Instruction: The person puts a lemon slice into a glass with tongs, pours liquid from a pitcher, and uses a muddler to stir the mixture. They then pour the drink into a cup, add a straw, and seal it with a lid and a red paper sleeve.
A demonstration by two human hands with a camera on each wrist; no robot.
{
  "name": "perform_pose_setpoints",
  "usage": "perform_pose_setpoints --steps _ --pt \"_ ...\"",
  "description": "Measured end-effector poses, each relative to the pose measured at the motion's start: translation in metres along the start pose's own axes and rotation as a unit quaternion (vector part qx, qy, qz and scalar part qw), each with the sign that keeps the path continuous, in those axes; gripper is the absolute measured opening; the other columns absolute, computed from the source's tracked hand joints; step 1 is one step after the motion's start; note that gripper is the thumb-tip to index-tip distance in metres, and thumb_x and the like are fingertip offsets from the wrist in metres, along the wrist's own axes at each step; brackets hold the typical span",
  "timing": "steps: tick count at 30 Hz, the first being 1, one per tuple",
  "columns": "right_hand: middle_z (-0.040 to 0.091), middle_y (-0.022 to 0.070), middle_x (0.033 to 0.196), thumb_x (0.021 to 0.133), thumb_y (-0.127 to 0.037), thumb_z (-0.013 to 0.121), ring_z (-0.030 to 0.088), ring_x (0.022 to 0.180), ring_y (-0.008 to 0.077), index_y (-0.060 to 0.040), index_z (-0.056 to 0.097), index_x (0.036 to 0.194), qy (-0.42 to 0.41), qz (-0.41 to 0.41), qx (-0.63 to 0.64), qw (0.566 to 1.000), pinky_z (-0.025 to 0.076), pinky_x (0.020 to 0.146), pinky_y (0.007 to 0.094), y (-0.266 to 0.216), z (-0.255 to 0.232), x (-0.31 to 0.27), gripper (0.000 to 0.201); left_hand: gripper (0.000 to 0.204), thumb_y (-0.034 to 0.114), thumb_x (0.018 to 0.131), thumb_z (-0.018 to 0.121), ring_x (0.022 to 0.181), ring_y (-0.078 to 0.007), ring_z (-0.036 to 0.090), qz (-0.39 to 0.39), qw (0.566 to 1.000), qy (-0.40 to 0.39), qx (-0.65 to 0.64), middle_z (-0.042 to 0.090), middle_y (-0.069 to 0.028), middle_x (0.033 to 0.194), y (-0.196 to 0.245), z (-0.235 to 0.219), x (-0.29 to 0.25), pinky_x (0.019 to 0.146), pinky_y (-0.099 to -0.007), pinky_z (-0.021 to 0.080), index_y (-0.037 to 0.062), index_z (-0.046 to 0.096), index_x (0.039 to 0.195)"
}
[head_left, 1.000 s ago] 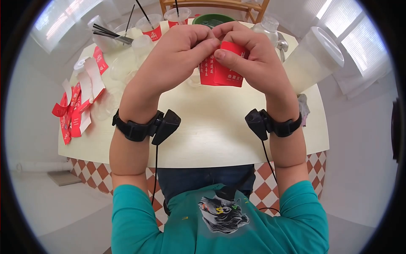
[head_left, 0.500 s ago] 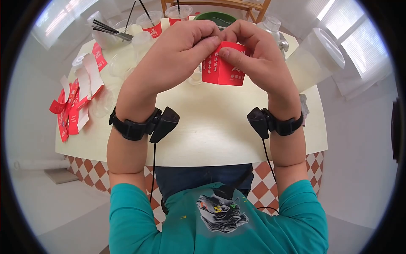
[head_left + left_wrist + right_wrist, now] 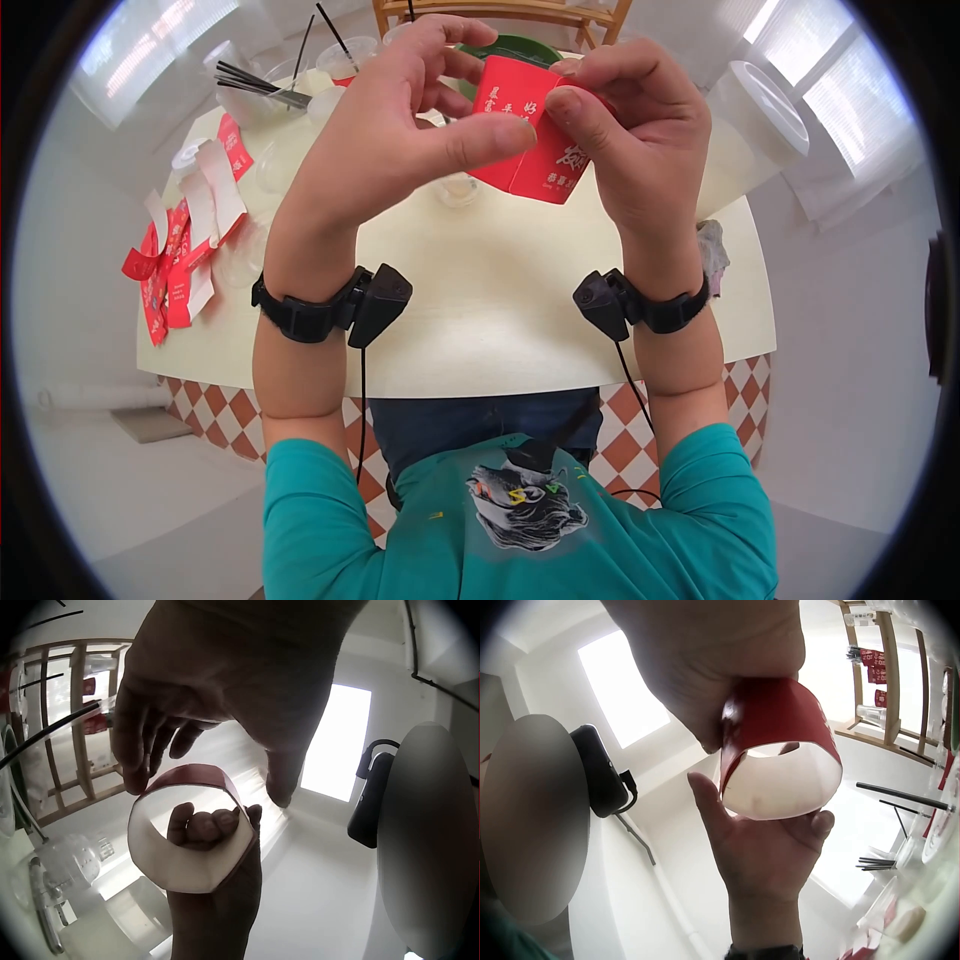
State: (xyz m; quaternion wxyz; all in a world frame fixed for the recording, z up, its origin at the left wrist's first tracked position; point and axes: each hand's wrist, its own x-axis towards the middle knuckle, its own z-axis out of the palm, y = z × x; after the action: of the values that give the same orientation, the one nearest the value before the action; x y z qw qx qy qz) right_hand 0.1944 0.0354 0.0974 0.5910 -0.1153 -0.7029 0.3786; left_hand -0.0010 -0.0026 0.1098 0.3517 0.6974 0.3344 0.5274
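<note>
A red paper cup sleeve with white and gold lettering is held up over the table. My right hand pinches its right side between thumb and fingers. In the left wrist view the sleeve is opened into a ring with a pale inside, the right hand's curled fingertips showing within it. My left hand is at the sleeve's left side, its thumb and fingers spread apart. Seen from the right wrist, the left hand lies with its palm close under the sleeve's rim.
Loose red and white sleeves lie at the table's left. Black straws lean in a container at the back left, near clear cups. A green bowl stands behind the hands. To the right is a large translucent bucket.
My left hand has let go of the sleeve and spread its fingers. The sleeve has tilted and risen a little in the right hand's pinch.
</note>
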Motion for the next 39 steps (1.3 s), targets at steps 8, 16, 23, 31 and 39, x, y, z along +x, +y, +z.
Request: perform_pose_setpoints --steps 8,16,23,31,39 --pt "0.063 0.0094 0.099 0.096 -0.012 0.052 0.059 0.097 0.0157 0.0043 0.058 0.109 -0.018 -0.111 0.087 0.990 0.045 0.089 0.0287 -0.021 0.019 0.000 0.021 0.090 0.025 0.056 0.088 0.096 -0.0178 0.062 -0.014 1.000 -0.009 0.006 0.060 -0.0105 0.108 0.022 0.000 -0.010 0.081 -0.0284 0.051 0.0016 0.043 0.130" --pt "0.043 0.0242 0.135 0.067 -0.034 0.081 0.041 0.126 0.0363 0.0001 0.047 0.129 -0.127 0.076 -0.320 0.936 0.037 0.103 0.0435 0.047 0.015 -0.005 0.079 0.091 0.010 0.062 0.082 0.107 -0.0210 0.060 -0.008 0.989 0.146 0.039 0.057 -0.0122 0.119 -0.015 -0.067 -0.030 0.087 -0.0319 0.053 0.0039 0.034 0.139" --pt "0.026 0.0307 0.144 0.061 -0.029 0.085 0.028 0.135 0.0418 -0.0023 0.042 0.135 -0.208 0.184 -0.345 0.897 0.035 0.107 0.0435 0.080 0.031 -0.023 0.090 0.095 0.009 0.060 0.084 0.115 -0.0212 0.053 -0.088 0.989 0.120 0.010 0.053 -0.0096 0.124 -0.073 -0.062 -0.040 0.090 -0.0314 0.051 0.0070 0.033 0.140" --pt "0.041 0.0208 0.134 0.063 -0.022 0.081 0.048 0.120 0.0359 -0.0065 0.049 0.127 -0.181 0.193 -0.373 0.889 0.044 0.099 0.0394 0.092 0.034 -0.027 0.074 0.089 0.005 0.061 0.081 0.116 -0.0192 0.052 -0.071 0.991 0.098 0.053 0.051 -0.0071 0.127 -0.087 -0.062 -0.045 0.093 -0.0316 0.049 0.0098 0.037 0.138" --pt "0.046 0.0180 0.124 0.064 -0.020 0.080 0.051 0.114 0.0329 -0.0046 0.049 0.125 -0.101 0.105 -0.388 0.910 0.045 0.096 0.0385 0.086 0.011 -0.011 0.070 0.088 0.004 0.062 0.079 0.116 -0.0178 0.052 -0.104 0.990 0.080 0.049 0.048 -0.0065 0.131 -0.086 -0.051 -0.047 0.094 -0.0314 0.048 0.0100 0.038 0.139"
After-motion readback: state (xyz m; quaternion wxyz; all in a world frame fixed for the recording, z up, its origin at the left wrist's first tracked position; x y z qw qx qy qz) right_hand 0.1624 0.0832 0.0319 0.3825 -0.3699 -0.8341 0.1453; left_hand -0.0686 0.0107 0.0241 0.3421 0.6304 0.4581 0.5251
